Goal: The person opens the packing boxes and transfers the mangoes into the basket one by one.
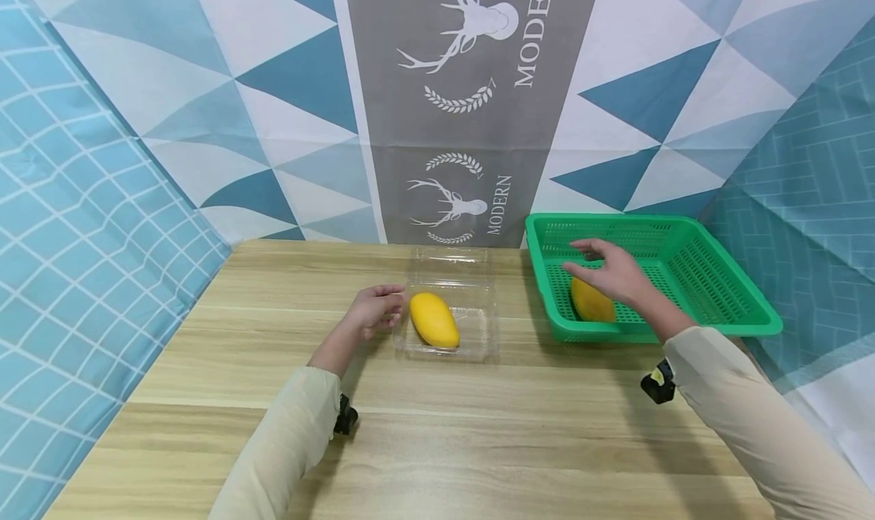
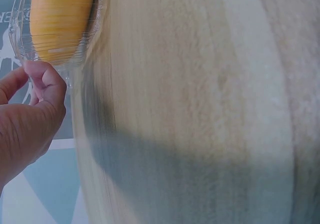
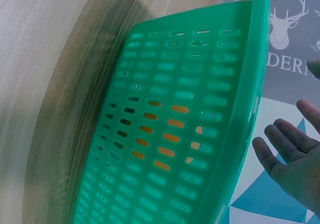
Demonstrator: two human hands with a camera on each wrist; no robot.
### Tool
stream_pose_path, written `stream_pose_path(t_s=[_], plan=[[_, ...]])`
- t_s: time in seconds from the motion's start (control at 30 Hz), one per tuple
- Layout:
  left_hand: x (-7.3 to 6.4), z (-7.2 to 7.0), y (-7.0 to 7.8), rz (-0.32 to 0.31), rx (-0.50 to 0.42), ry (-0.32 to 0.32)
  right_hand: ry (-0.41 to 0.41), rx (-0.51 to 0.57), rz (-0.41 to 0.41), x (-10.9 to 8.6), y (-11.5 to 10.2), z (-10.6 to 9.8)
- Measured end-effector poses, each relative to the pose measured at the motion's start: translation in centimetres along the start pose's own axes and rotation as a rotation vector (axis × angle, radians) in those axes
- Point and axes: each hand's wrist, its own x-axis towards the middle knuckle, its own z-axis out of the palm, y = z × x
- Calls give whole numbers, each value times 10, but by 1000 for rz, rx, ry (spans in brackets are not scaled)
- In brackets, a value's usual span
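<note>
A yellow mango (image 1: pixel 434 320) lies in a clear plastic clamshell box (image 1: pixel 476 326), whose lid stands raised at the back. My left hand (image 1: pixel 376 308) is at the box's left side; in the left wrist view its thumb and a bent finger (image 2: pixel 45 77) pinch the near rim. A second mango (image 1: pixel 592 303) rests in the green basket (image 1: pixel 724 329), partly covered by my right hand (image 1: pixel 611 271). That hand hovers over the basket with fingers spread and holds nothing. Through the basket's slots, the right wrist view shows the mango's orange-yellow skin (image 3: pixel 170 137).
The basket stands at the back right of the wooden table (image 1: pixel 437 436), close to the patterned wall cloth (image 1: pixel 451 125). Blue tiled cloth (image 1: pixel 82 239) hangs along the left side, and more blue cloth (image 1: pixel 813 193) on the right.
</note>
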Motion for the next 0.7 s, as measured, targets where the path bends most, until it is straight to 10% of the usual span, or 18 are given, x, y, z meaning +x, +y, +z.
stream_pose_path(t_s=[0.7], plan=[[-2,0,0,6,3,0,-15,60,-37,2,-24,11]])
